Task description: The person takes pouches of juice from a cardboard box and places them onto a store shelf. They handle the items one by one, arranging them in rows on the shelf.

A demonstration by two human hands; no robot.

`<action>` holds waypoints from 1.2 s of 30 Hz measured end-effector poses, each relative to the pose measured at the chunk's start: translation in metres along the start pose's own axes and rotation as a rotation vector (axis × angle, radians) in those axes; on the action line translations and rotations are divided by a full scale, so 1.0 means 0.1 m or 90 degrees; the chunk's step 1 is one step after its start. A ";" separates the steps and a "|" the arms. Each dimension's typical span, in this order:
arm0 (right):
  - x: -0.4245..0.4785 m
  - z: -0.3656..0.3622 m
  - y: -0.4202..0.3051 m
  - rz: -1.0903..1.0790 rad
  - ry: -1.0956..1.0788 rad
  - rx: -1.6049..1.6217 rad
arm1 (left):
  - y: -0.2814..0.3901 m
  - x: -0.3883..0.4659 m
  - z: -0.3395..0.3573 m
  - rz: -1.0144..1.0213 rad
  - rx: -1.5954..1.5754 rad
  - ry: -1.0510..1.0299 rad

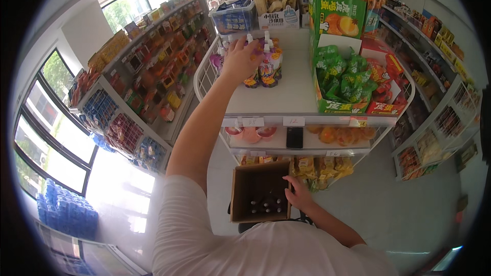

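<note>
My left hand (242, 59) is stretched over a cluster of purple-and-orange spouted pouches (271, 69) with white caps. Its fingers are spread among the caps; whether the hidden fingertips press on a pouch cannot be told. The pouches stand upright on the white top shelf (293, 94) of a display rack. Below, an open cardboard box (239, 193) sits close to my body. My right hand (301, 195) holds its right rim, with fingertips reaching over the edge. Several white-capped items (266, 205) stand at the bottom of the box, their bodies lost in shadow.
Green packets (343, 74) fill a display carton right of the pouches, beside a red carton (383, 84). A blue-wrapped snack tub (233, 17) stands behind. A black phone (294, 138) and fruit (341, 135) occupy the shelf below. Stocked shelving (157, 65) flanks the left aisle.
</note>
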State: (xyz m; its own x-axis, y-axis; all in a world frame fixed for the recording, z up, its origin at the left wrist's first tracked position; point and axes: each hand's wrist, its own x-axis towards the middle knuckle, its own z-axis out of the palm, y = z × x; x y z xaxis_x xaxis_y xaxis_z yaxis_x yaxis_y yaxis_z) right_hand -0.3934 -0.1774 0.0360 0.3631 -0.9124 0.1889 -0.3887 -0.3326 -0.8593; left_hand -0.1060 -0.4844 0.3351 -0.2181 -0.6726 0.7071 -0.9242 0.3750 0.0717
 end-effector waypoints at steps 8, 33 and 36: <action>0.00 -0.01 -0.05 0.032 -0.010 0.018 | -0.05 0.21 0.18 -0.020 -0.070 -0.120; 0.03 -0.04 -0.05 0.033 -0.029 0.030 | 0.32 0.18 -0.12 0.046 -0.026 -0.155; 0.02 -0.03 -0.05 0.029 -0.028 0.029 | 0.34 0.22 -0.09 0.079 0.005 -0.159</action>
State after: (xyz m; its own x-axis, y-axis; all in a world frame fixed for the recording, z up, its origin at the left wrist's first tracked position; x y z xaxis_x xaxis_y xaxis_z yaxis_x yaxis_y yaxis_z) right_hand -0.3932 -0.1788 0.0419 0.3840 -0.9143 0.1292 -0.3665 -0.2793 -0.8875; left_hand -0.1394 -0.4804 0.3598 -0.3994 -0.7591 0.5141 -0.8877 0.4603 -0.0101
